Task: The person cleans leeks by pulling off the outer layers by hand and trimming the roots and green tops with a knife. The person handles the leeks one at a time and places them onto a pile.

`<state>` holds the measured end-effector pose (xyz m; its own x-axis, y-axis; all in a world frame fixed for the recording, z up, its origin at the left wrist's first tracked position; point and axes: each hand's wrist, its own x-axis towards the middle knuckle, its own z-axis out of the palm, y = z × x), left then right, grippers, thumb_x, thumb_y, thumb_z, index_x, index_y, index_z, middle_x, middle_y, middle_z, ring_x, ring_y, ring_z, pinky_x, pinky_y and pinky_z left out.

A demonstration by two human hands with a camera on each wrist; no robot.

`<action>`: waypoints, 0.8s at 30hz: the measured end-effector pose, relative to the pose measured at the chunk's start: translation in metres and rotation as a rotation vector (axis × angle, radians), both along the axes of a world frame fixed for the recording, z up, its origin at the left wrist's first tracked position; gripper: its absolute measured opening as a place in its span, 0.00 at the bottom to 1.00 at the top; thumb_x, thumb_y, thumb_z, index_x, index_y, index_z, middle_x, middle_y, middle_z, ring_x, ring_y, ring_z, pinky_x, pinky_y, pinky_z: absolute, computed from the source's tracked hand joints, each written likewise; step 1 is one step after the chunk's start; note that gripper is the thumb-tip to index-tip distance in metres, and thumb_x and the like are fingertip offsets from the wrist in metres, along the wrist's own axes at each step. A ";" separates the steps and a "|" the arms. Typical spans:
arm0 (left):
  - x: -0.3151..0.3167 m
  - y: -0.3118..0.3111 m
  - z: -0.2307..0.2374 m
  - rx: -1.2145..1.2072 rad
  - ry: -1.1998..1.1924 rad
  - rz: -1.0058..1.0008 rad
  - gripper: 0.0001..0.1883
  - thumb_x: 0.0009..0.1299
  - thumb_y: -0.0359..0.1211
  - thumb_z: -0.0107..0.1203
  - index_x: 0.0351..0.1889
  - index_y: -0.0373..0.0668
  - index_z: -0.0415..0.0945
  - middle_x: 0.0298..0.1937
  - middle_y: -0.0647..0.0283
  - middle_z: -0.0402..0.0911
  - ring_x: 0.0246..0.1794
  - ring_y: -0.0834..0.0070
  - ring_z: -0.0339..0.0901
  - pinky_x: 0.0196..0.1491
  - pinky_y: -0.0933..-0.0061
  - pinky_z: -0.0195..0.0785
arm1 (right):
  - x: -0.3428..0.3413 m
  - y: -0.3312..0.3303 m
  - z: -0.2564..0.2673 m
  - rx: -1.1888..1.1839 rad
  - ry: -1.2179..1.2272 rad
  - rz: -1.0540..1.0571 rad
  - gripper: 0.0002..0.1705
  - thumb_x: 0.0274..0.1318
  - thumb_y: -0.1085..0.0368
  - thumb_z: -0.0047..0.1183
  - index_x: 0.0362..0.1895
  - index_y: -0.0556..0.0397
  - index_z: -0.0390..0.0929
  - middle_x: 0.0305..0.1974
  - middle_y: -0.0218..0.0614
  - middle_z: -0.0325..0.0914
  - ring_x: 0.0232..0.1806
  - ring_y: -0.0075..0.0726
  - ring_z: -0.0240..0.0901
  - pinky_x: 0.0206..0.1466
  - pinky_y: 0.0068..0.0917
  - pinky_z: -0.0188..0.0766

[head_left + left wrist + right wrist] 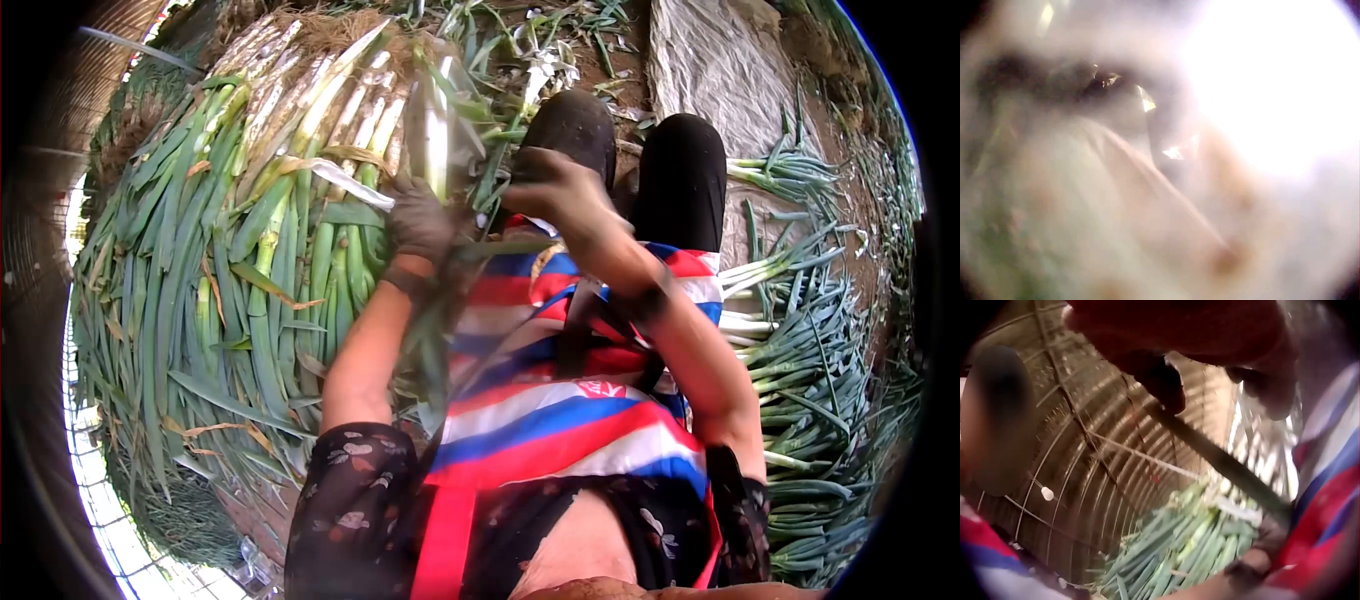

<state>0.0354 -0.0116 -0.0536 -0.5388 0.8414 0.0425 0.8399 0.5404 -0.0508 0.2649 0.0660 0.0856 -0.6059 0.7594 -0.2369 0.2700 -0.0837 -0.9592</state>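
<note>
My gloved left hand point(420, 222) grips a large green onion point(437, 140), its white stalk pointing up and away and its leaves hanging toward the lap. My right hand point(570, 200), blurred in the head view, is above the knees. From the right wrist view, that hand point(1210, 331) pinches the end of a long green leaf point(1229, 465), which slants down toward the left hand point(1266, 540). A big pile of green onions point(250, 230) lies just left of the left hand, roots at the far end. The left wrist view is a pale blur.
More green onions point(815, 380) lie in bunches on the right, beside a pale ground sheet point(715, 80). Loose peelings point(540, 75) litter the soil ahead. A striped apron point(570, 430) covers the lap between two dark-clothed knees. A ribbed curved wall point(1085, 462) rises beyond the pile.
</note>
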 end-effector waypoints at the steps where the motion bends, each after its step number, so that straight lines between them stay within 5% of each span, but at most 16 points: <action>1: 0.001 -0.005 0.001 -0.011 0.074 -0.089 0.30 0.61 0.53 0.62 0.46 0.35 0.70 0.46 0.48 0.71 0.50 0.53 0.73 0.47 0.57 0.72 | -0.048 0.018 -0.023 -0.087 -0.096 0.076 0.18 0.57 0.59 0.62 0.45 0.61 0.80 0.48 0.49 0.78 0.48 0.43 0.78 0.52 0.35 0.76; 3: 0.000 -0.013 0.000 -0.046 0.200 -0.270 0.28 0.66 0.51 0.56 0.49 0.33 0.70 0.47 0.45 0.72 0.50 0.49 0.73 0.50 0.53 0.70 | -0.131 0.043 -0.072 -0.195 -0.283 0.166 0.24 0.57 0.55 0.65 0.45 0.64 0.78 0.35 0.47 0.81 0.36 0.45 0.82 0.42 0.41 0.80; 5: -0.009 -0.015 0.002 -0.106 0.304 -0.461 0.27 0.71 0.47 0.50 0.53 0.30 0.70 0.47 0.42 0.74 0.51 0.45 0.73 0.54 0.49 0.68 | -0.159 0.045 -0.095 -0.145 -0.371 0.133 0.20 0.56 0.55 0.66 0.43 0.59 0.82 0.36 0.44 0.83 0.36 0.41 0.82 0.41 0.37 0.80; 6: -0.018 -0.016 -0.017 -0.048 0.242 -0.402 0.28 0.71 0.45 0.49 0.59 0.31 0.68 0.54 0.45 0.73 0.55 0.46 0.71 0.64 0.48 0.60 | -0.173 0.045 -0.101 -0.122 -0.409 0.115 0.18 0.55 0.55 0.66 0.42 0.56 0.84 0.36 0.43 0.83 0.36 0.38 0.83 0.40 0.36 0.79; 8: -0.030 -0.013 -0.042 -0.007 0.147 -0.319 0.28 0.71 0.45 0.49 0.61 0.32 0.68 0.55 0.47 0.73 0.59 0.48 0.69 0.68 0.48 0.55 | -0.197 0.047 -0.114 -0.069 -0.494 0.086 0.15 0.54 0.55 0.67 0.39 0.51 0.87 0.37 0.39 0.85 0.36 0.34 0.83 0.39 0.32 0.79; 10: -0.016 -0.013 -0.004 -0.064 0.353 -0.466 0.28 0.72 0.43 0.48 0.65 0.34 0.65 0.58 0.50 0.74 0.65 0.51 0.65 0.71 0.48 0.52 | -0.217 0.048 -0.143 0.003 -0.540 0.072 0.14 0.51 0.54 0.67 0.36 0.48 0.89 0.36 0.37 0.86 0.36 0.31 0.84 0.38 0.30 0.79; 12: 0.000 -0.019 0.034 0.096 -0.072 -0.367 0.28 0.72 0.40 0.49 0.66 0.35 0.63 0.61 0.50 0.73 0.66 0.54 0.64 0.72 0.50 0.51 | -0.231 0.060 -0.190 0.110 -0.537 0.065 0.15 0.47 0.52 0.68 0.32 0.48 0.89 0.34 0.35 0.87 0.36 0.29 0.85 0.39 0.31 0.80; 14: 0.003 -0.025 0.048 0.246 -0.322 -0.290 0.27 0.71 0.38 0.52 0.65 0.35 0.65 0.60 0.50 0.74 0.63 0.55 0.67 0.69 0.54 0.55 | -0.219 0.063 -0.171 0.031 -0.450 -0.102 0.16 0.46 0.52 0.67 0.33 0.50 0.88 0.35 0.38 0.87 0.37 0.32 0.86 0.41 0.33 0.81; 17: -0.007 -0.033 0.056 0.440 -0.450 -0.233 0.23 0.68 0.34 0.59 0.60 0.36 0.72 0.55 0.48 0.79 0.55 0.55 0.75 0.58 0.62 0.67 | -0.160 0.061 -0.063 0.056 -0.293 -0.399 0.35 0.39 0.46 0.73 0.45 0.61 0.83 0.37 0.48 0.86 0.35 0.39 0.85 0.41 0.36 0.82; 18: -0.001 -0.036 0.059 0.488 -0.441 -0.237 0.22 0.67 0.34 0.61 0.58 0.36 0.74 0.52 0.48 0.80 0.52 0.54 0.77 0.56 0.62 0.69 | -0.154 0.059 -0.048 -0.030 -0.163 -0.571 0.31 0.38 0.51 0.72 0.42 0.62 0.83 0.36 0.50 0.85 0.36 0.39 0.85 0.41 0.35 0.81; 19: 0.006 -0.038 0.064 0.536 -0.431 -0.242 0.21 0.66 0.34 0.63 0.56 0.37 0.76 0.50 0.48 0.81 0.49 0.54 0.79 0.54 0.63 0.71 | -0.147 0.065 -0.039 0.094 -0.217 -0.579 0.23 0.42 0.55 0.71 0.33 0.62 0.83 0.31 0.47 0.85 0.30 0.39 0.84 0.35 0.34 0.81; 21: 0.021 -0.029 0.080 0.602 -0.275 -0.342 0.19 0.65 0.35 0.65 0.52 0.37 0.79 0.44 0.50 0.82 0.45 0.51 0.80 0.51 0.60 0.72 | -0.167 0.107 -0.107 -0.320 -0.054 -0.435 0.19 0.46 0.56 0.70 0.27 0.63 0.83 0.25 0.45 0.83 0.22 0.42 0.81 0.28 0.34 0.79; 22: 0.015 -0.019 0.064 0.589 -0.217 -0.398 0.23 0.62 0.35 0.67 0.54 0.37 0.76 0.43 0.49 0.81 0.44 0.48 0.79 0.49 0.58 0.73 | -0.161 0.106 -0.097 -0.129 -0.115 -0.425 0.20 0.48 0.56 0.69 0.23 0.63 0.83 0.19 0.43 0.80 0.16 0.43 0.78 0.23 0.34 0.76; 24: 0.015 -0.002 0.037 0.411 -0.281 -0.406 0.29 0.65 0.39 0.64 0.60 0.31 0.72 0.51 0.43 0.79 0.52 0.47 0.77 0.58 0.55 0.69 | -0.149 0.086 -0.067 -0.108 -0.081 -0.427 0.20 0.45 0.58 0.71 0.32 0.65 0.84 0.26 0.43 0.83 0.23 0.41 0.80 0.29 0.35 0.78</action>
<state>0.0504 -0.0133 -0.0163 -0.2185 0.9258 0.3084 0.9328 0.1054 0.3446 0.1154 0.1523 0.0182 -0.2201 0.9055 -0.3627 0.2634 -0.3028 -0.9159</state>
